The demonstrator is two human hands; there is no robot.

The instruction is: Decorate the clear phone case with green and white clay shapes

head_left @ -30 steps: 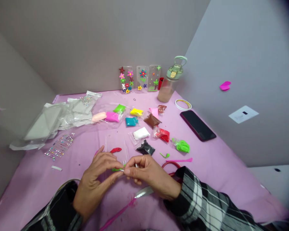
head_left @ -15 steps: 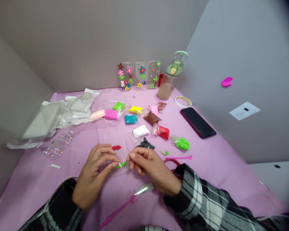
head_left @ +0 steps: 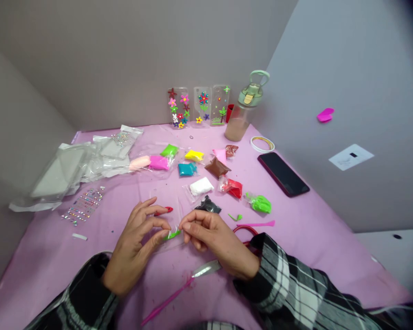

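Observation:
A small green clay piece with thin white stripes (head_left: 173,235) lies on a clear phone case (head_left: 167,195) between my hands. The thumb and index finger of my left hand (head_left: 132,250) close on its left end. My right hand (head_left: 215,240) is pinched at the right end, and its fingertips hide whatever is in them. Just beyond my left fingers sits a red clay piece (head_left: 169,209), partly covered by them. Under my right hand are red-handled scissors (head_left: 206,268), with the blades pointing left. A pink modelling tool (head_left: 167,302) touches the blade tips.
Several clay packets, including white (head_left: 201,186), black (head_left: 208,205) and green (head_left: 260,204), lie beyond my hands. Wrapped cases (head_left: 60,174) and a gem sticker sheet (head_left: 84,206) are leftward. A phone (head_left: 284,174), tape roll (head_left: 262,144) and bottle (head_left: 239,121) stand or lie right. Decorated cases (head_left: 202,107) lean against the wall.
My left middle fingers have lifted and spread a little, covering more of the red clay piece. Both pinches stay at the green clay piece, almost unmoved.

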